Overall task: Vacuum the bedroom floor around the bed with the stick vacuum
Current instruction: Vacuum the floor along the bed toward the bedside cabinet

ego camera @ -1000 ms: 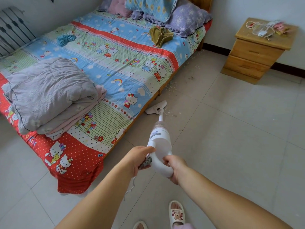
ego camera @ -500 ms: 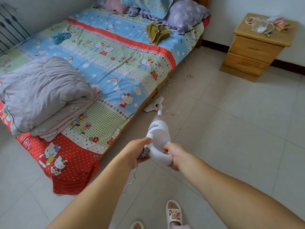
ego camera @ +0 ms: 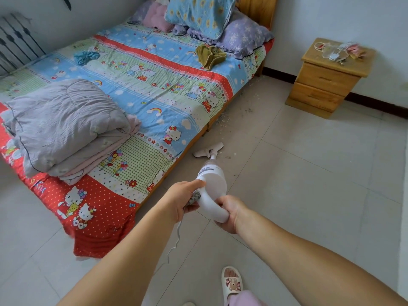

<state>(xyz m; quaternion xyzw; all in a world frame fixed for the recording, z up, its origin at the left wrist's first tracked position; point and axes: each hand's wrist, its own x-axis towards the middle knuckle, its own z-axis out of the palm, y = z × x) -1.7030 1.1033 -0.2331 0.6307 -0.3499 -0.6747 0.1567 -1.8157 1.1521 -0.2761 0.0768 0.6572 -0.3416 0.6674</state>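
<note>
- The stick vacuum is being held out over the tiled floor beside the bed, apparently so that its floor head is being kept flat on the tiles just beside the bed's long edge.
- The loop handle is being gripped by two hands: the left hand is being wrapped round the handle's near side, thumb laid along the body, and the right hand is being clamped on its lower curve, probably for steering.
- Scattered debris is being left ahead of the head, along the bed toward one wooden nightstand.
- One power cord is being trailed below the handle.
- On the bed, one folded quilt is being counted.
</note>
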